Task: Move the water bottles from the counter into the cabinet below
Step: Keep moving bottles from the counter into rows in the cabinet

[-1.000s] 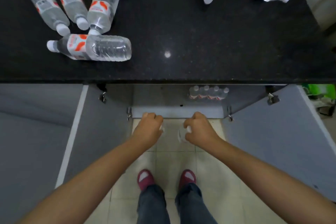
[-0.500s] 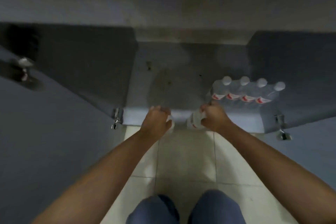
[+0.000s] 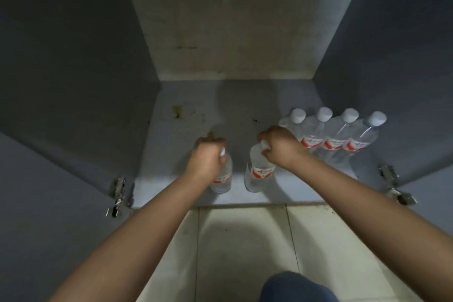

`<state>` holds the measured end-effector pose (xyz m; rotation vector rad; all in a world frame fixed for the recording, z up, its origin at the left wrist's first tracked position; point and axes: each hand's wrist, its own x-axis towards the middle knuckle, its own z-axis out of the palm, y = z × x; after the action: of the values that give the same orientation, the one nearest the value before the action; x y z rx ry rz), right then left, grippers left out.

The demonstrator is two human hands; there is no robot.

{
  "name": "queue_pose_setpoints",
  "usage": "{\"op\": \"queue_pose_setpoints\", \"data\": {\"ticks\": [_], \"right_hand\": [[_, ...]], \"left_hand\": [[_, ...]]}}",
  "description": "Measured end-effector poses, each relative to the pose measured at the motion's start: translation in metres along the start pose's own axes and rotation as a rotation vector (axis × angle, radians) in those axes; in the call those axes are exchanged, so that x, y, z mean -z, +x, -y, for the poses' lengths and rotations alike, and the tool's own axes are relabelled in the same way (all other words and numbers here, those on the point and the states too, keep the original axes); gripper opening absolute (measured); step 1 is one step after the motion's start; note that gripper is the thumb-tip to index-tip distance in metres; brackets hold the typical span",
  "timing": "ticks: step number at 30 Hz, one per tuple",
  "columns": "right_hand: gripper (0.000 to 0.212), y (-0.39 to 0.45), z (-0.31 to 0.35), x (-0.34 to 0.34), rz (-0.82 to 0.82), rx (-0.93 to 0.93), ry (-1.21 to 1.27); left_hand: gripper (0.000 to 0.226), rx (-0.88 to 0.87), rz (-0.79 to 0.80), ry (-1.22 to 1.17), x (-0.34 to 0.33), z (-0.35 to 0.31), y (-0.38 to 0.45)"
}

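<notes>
I look down into the open cabinet (image 3: 186,115). My left hand (image 3: 207,157) grips the top of a clear water bottle (image 3: 223,178) with a red-and-white label. My right hand (image 3: 278,146) holds a second bottle (image 3: 258,170) by its neck. Both bottles stand upright near the front edge of the cabinet floor, a small gap between them. To the right stands a row of several bottles (image 3: 335,135) with white caps, close behind my right hand. The counter is out of view.
Both cabinet doors are swung open, the left door (image 3: 49,203) and the right door (image 3: 431,191), with metal hinges (image 3: 119,193) at the front corners. Pale floor tiles (image 3: 242,240) lie below the cabinet. My knee (image 3: 296,287) shows at the bottom.
My view has dropped from the counter down into the cabinet. Both hands have carried their bottles forward over the front edge onto the cabinet floor.
</notes>
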<state>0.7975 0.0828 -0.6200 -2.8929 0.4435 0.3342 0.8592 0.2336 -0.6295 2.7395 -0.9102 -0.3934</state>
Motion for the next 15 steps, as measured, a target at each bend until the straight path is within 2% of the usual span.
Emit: {"op": "queue_pose_setpoints", "data": {"ticks": [4,8,10,15], "right_hand": [[0.03,0.014,0.002,0.009,0.01,-0.038,-0.054],[0.034,0.024,-0.006,0.016,-0.015,-0.044,-0.069],[0.036,0.028,-0.01,0.02,-0.009,-0.039,-0.087],[0.036,0.042,-0.017,0.022,-0.016,-0.035,-0.118]], "left_hand": [[0.038,0.015,-0.005,0.051,0.003,-0.003,0.01],[0.035,0.063,0.046,0.035,0.008,-0.006,0.014],[0.032,0.048,0.055,0.071,0.008,-0.008,0.014],[0.044,0.001,0.047,0.128,0.002,-0.003,0.017]]}}
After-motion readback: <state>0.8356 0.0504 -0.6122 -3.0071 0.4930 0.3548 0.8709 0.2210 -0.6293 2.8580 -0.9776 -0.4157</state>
